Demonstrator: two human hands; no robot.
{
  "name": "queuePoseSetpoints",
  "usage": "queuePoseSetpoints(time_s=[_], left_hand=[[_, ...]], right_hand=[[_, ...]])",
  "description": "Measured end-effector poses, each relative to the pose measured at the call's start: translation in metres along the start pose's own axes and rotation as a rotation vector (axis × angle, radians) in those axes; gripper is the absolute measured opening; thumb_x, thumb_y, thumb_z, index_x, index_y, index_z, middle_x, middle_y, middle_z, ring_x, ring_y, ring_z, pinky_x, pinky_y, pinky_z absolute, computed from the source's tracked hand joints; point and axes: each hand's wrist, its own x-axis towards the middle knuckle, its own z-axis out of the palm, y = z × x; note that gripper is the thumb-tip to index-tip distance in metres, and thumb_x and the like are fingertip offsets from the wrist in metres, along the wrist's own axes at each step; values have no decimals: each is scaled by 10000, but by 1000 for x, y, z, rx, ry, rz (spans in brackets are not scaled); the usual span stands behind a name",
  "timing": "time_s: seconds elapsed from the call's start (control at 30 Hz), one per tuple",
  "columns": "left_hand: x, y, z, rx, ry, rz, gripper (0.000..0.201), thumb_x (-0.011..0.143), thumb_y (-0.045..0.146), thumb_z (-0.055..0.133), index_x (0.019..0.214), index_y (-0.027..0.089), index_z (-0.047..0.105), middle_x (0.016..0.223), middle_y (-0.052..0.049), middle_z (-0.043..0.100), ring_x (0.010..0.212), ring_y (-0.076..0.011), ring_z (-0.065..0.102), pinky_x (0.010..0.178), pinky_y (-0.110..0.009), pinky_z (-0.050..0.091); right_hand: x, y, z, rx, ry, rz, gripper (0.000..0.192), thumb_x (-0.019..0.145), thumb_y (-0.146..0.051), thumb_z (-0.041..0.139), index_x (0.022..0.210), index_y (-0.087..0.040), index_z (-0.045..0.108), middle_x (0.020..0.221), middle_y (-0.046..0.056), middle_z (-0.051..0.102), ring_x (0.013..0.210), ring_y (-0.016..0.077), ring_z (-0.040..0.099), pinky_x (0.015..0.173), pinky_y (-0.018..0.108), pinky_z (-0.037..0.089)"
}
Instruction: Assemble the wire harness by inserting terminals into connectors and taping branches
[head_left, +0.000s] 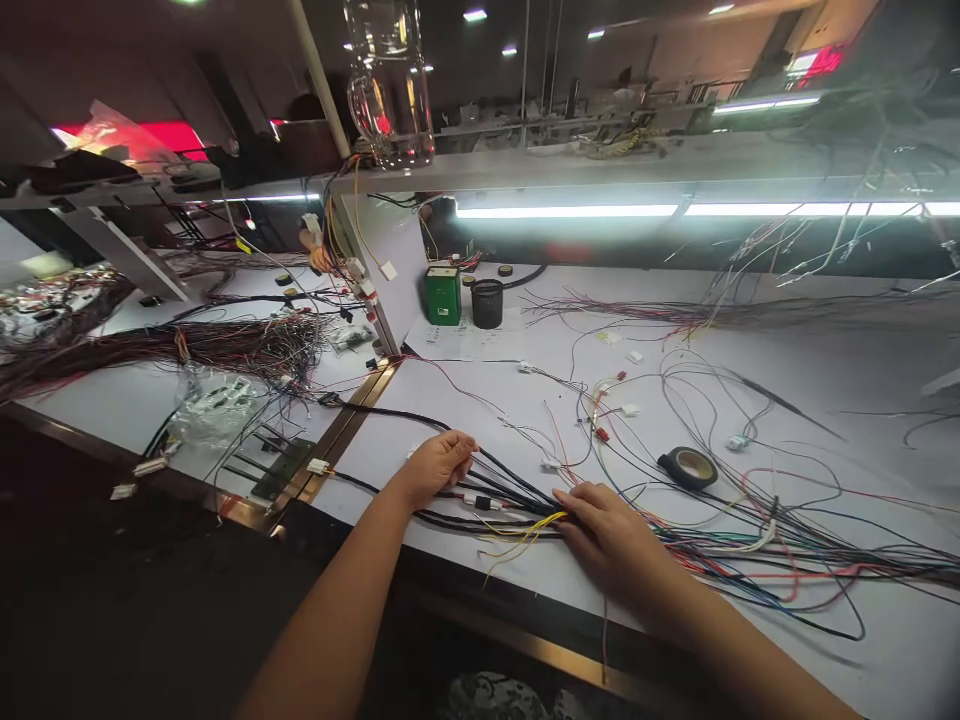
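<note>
My left hand [439, 470] is closed in a pinch at a black wrapped cable [514, 477], which runs out from its fingertips toward the right. Fingers of my right hand [607, 525] wrap over the wire bundle [697, 550] where several black branches come together. From under that hand stick out loose yellow wires [525, 540], their ends near the table's front edge. Between the hands lies a branch with a black-and-white connector [480, 502]. Further left, another branch ends in a white connector [319, 467]. The underside of the grip is hidden in both hands.
A roll of black tape [688, 467] lies right of the hands. Loose wires with small connectors [628, 410] spread behind. A green box [443, 297] and a black mesh cup [487, 305] stand at the back, under a shelf [562, 172]. A large wire pile [187, 345] covers the left table.
</note>
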Motion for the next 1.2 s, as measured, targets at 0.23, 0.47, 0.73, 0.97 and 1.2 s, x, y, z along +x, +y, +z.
queuePoseSetpoints(time_s=[0.23, 0.47, 0.73, 0.97, 1.2], left_hand=[[-2, -6, -1, -69, -51, 70, 451, 831, 595, 479, 997, 178, 523, 646, 29, 544, 436, -55, 410, 405, -167, 283], [-5, -9, -2, -138, -77, 112, 402, 836, 575, 502, 879, 175, 503, 638, 58, 431, 491, -43, 394, 444, -147, 283], [-5, -3, 1, -139, -132, 75, 420, 775, 529, 624, 961, 161, 548, 702, 10, 559, 497, -47, 410, 463, -177, 287], [-16, 12, -3, 68, -46, 59, 399, 764, 462, 661, 1015, 153, 644, 782, -29, 613, 665, -112, 543, 605, -233, 427], [-29, -5, 37, -199, 299, 145, 379, 820, 441, 600, 1114, 202, 589, 816, -15, 603, 608, -84, 507, 544, -211, 414]], right_hand=[[79, -38, -27, 137, -199, 96, 394, 889, -331, 478, 1265, -238, 552, 1161, 66, 648, 940, 193, 624, 832, 327, 474], [104, -71, 0, 2, -348, 111, 265, 870, -262, 471, 1009, -221, 693, 867, 75, 728, 803, 241, 668, 666, 313, 457], [49, -20, 2, 189, -219, 102, 258, 886, -300, 481, 1057, -239, 664, 1011, 34, 713, 947, 205, 649, 822, 331, 484], [34, -13, 29, 240, 70, -60, 247, 933, -269, 441, 1107, -238, 614, 1002, 52, 695, 915, 190, 645, 802, 335, 496], [33, -13, 24, 364, 250, -210, 293, 909, -123, 461, 1152, -249, 567, 1058, 62, 645, 924, 147, 615, 772, 278, 493]])
